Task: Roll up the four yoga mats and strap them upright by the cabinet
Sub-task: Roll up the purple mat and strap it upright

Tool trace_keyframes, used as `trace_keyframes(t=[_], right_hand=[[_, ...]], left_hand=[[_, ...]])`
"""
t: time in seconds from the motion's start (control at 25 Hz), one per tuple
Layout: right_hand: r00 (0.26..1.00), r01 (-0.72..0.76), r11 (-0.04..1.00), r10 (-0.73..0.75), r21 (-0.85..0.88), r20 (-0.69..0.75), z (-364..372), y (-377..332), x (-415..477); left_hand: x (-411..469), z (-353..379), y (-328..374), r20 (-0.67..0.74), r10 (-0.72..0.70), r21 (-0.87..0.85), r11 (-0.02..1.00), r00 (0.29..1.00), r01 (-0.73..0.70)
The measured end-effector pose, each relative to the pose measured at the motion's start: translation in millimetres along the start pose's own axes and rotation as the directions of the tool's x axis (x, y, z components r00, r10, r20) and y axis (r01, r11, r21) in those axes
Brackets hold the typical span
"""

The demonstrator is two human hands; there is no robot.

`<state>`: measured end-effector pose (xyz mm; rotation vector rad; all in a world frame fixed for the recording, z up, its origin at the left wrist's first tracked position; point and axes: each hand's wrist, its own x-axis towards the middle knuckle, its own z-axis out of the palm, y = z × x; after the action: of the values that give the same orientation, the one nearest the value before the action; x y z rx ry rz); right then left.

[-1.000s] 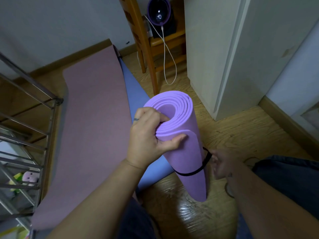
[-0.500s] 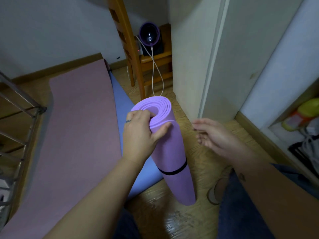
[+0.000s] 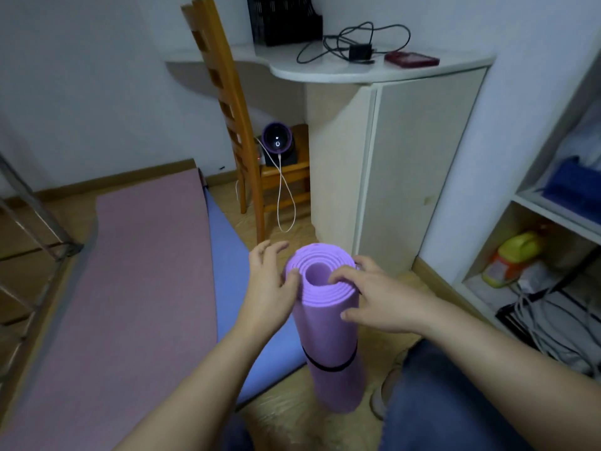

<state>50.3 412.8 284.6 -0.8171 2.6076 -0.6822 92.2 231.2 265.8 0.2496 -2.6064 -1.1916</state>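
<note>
A rolled purple yoga mat [image 3: 328, 333] stands upright on the wooden floor in front of the cream cabinet [image 3: 409, 170]. A black strap [image 3: 329, 368] circles its lower part. My right hand [image 3: 374, 297] grips the top of the roll, with fingertips curled over the rim into the core and the thumb on the side. My left hand [image 3: 268, 281] is beside the top on the left; its thumb touches the rim and its fingers are spread and off the mat. A pink mat [image 3: 130, 288] lies flat on the floor at left, over a blue mat [image 3: 227, 255].
A wooden chair [image 3: 234, 125] with a purple device and white cable stands under the desk beside the cabinet. A metal rack [image 3: 35, 229] stands at far left. Open shelves [image 3: 536, 203] at right hold a yellow bottle and cables. My knee is at lower right.
My right hand came in from the right and took hold of the roll's top. My left hand loosened its grip, fingers now spread. The view tilted up toward the desk.
</note>
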Motion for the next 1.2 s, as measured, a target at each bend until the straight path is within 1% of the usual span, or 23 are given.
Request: trace_keyframes(t=[0.08, 0.12, 0.16, 0.2, 0.24, 0.28, 0.4, 0.52, 0.6, 0.68, 0.76, 0.88, 1.04, 1.2], right_hand=[[1.0, 0.021, 0.999, -0.022, -0.05, -0.004, 4.8, -0.4, -8.0], [1.0, 0.023, 0.996, -0.024, -0.087, -0.01, 8.0, -0.8, -11.8], [1.0, 0.02, 0.992, -0.022, -0.126, -0.016, 10.9, -1.2, -16.0], [1.0, 0.015, 0.986, -0.018, -0.165, -0.02, 13.4, -0.8, -20.3], [1.0, 0.01, 0.98, -0.014, -0.197, -0.019, 16.8, 0.4, -24.4], [1.0, 0.006, 0.976, -0.012, -0.219, -0.025, 20.0, 3.1, -28.2], [0.991, 0.03, 0.98, -0.055, -0.194, -0.123, 11.5, 16.8, -27.3], [0.968, 0.052, 0.986, -0.088, -0.156, -0.235, -27.4, 38.8, -14.4], [0.954, 0.052, 0.982, -0.102, -0.181, -0.283, -58.9, 54.0, -5.1], [0.941, 0.03, 0.967, -0.112, -0.251, -0.318, -90.5, 77.7, 5.8], [0.933, -0.025, 0.939, -0.1, -0.342, -0.345, -121.5, 107.6, 18.4], [0.936, -0.108, 0.888, -0.061, -0.448, -0.347, -158.3, 148.8, 37.8], [0.926, -0.21, 0.825, -0.004, -0.525, -0.376, -198.1, 214.6, 65.7], [0.924, -0.281, 0.781, 0.062, -0.558, -0.377, -218.7, 271.7, 95.5]], left_hand=[[0.6, -4.4, 6.9, 0.106, -0.12, -0.018, 0.992, 0.987, 0.123], [0.6, -5.7, 11.8, 0.214, -0.182, 0.011, 0.983, 0.96, 0.184], [0.3, -6.3, 17.7, 0.338, -0.235, 0.052, 0.971, 0.911, 0.231], [0.4, -4.7, 22.7, 0.432, -0.304, 0.102, 0.952, 0.849, 0.289], [0.8, -2.7, 27.1, 0.481, -0.35, 0.128, 0.935, 0.804, 0.33], [2.2, 0.5, 29.3, 0.48, -0.36, 0.149, 0.932, 0.8, 0.329], [17.6, 13.5, 43.1, 0.388, -0.279, 0.212, 0.955, 0.878, 0.21], [49.0, 27.2, 70.6, 0.313, -0.182, 0.223, 0.968, 0.932, 0.114], [75.5, 38.6, 86.9, 0.271, -0.144, 0.2, 0.976, 0.952, 0.091], [105.3, 57.7, 106.1, 0.247, -0.104, 0.161, 0.985, 0.963, 0.065], [135.7, 87.0, 125.8, 0.237, -0.067, 0.116, 0.992, 0.969, 0.041], [177.5, 129.6, 145.8, 0.189, -0.02, 0.065, 0.998, 0.982, 0.008], [236.2, 198.1, 171.2, 0.216, 0.023, -0.04, 0.999, 0.976, -0.015], [289.5, 258.8, 182.6, 0.248, 0.029, -0.019, 0.999, 0.968, -0.026]])
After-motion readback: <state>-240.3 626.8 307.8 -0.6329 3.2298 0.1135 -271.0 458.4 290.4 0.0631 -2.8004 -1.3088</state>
